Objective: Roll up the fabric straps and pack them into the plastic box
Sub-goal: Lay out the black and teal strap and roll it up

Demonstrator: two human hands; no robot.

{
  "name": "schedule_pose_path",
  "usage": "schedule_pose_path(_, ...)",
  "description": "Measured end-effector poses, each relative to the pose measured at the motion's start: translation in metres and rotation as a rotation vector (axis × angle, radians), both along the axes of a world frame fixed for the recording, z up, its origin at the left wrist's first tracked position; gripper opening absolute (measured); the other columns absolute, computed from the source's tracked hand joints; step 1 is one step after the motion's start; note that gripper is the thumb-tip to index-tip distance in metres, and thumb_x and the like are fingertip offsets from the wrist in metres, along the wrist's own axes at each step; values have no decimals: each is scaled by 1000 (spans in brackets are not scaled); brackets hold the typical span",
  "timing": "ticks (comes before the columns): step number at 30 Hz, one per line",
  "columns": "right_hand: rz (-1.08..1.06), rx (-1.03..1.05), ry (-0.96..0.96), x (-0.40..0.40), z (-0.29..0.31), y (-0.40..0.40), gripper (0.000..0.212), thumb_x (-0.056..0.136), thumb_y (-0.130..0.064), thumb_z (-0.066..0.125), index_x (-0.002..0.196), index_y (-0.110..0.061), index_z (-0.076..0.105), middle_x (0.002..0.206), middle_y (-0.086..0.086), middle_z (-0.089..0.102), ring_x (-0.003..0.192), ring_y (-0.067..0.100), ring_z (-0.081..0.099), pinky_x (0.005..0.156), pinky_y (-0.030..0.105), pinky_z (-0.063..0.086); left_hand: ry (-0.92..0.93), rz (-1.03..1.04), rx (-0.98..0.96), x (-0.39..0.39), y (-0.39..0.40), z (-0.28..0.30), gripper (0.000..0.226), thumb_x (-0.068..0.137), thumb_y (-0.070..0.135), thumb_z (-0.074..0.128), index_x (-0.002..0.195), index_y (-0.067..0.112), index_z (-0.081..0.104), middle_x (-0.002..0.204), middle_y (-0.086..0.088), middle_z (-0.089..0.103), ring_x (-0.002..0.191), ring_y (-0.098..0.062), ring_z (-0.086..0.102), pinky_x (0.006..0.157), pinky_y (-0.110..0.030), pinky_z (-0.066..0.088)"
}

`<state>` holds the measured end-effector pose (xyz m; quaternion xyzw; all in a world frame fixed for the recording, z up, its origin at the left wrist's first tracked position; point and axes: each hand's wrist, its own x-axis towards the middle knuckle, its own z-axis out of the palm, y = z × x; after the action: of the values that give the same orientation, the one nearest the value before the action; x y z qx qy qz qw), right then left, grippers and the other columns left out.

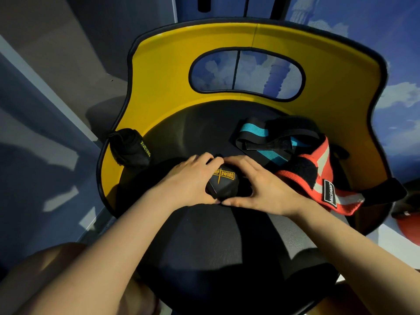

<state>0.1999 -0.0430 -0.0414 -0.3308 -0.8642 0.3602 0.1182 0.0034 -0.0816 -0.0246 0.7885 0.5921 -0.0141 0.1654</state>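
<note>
Rolling the black strap (221, 184) tight is the step in hand: our left hand (189, 180) and right hand (261, 186) both curl around the roll, thumbs meeting under it, on the black seat (204, 235) of a chair. We should keep the turns square and press the loose end down so it does not spring open. One rolled strap (129, 147) lies at the seat's left edge, touching the yellow back (172, 71). The teal strap (263, 142) and red strap (318, 178) lie unrolled just right of our hands; the red one hangs over the seat's right edge and could slip off. Room is open at the front of the seat. No box is in view.
</note>
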Motion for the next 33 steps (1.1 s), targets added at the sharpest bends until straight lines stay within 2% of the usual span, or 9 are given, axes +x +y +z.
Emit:
schedule_pose_path(4,98,183,-146,0,-17,-19,101,70,-58,71,146,-25,13,145,-4,24,132,17,36,102,35,44,-74,1,-260,-2,1,2,81,68,58,72,131,24,33,126,3,49,116,-18,50,94,-35,47)
schedule_pose_path(7,77,140,-79,-2,-23,-21,93,70,-51,73,142,-26,21,139,-6,29,124,15,43,94,36,49,-58,25,-300,-3,-1,1,78,67,62,69,126,26,35,122,4,52,111,-18,53,89,-36,48)
schedule_pose_path(15,-25,-147,-27,-8,-16,-1,94,61,-40,84,138,-32,30,130,-10,43,124,3,39,106,21,34,125,-60,59,0,-10,-4,111,65,68,67,146,17,11,149,2,25,137,-16,27,111,-33,27)
schedule_pose_path(18,-63,-210,-15,-9,-14,5,91,61,-40,85,136,-31,34,127,-12,47,121,4,43,105,26,37,134,-52,176,5,-18,-10,111,66,64,69,147,15,11,150,-1,22,140,-17,23,114,-33,22)
schedule_pose_path(22,-96,-260,-18,-13,-14,6,90,60,-43,84,134,-33,35,126,-10,49,118,5,46,104,33,41,154,8,255,11,-25,-22,112,54,56,80,139,12,23,138,-10,43,129,-27,44,104,-42,40)
schedule_pose_path(25,-105,-290,-36,-11,-13,4,102,60,-46,84,142,-34,23,137,-6,40,127,7,40,109,30,36,54,45,256,12,-23,-27,104,59,49,80,140,14,25,140,-8,38,130,-25,41,101,-39,43)
schedule_pose_path(28,-38,-284,-71,-7,-13,3,121,59,-40,86,147,-35,4,144,-10,25,130,-1,24,104,4,21,-111,126,153,7,-18,-25,104,64,48,77,144,19,16,147,-1,23,135,-19,30,104,-31,36)
schedule_pose_path(29,-15,-253,-86,-6,-13,3,123,60,-36,87,148,-35,0,143,-9,24,130,-2,24,102,2,20,-159,145,126,4,-16,-25,104,65,48,77,143,21,15,147,0,23,135,-18,30,103,-29,36)
schedule_pose_path(33,0,-151,-39,-7,-9,2,112,68,-25,83,147,-33,5,144,-1,30,130,2,30,106,12,27,-416,199,38,-3,-18,-20,98,63,40,82,139,25,22,137,9,34,123,-5,36,94,-15,32)
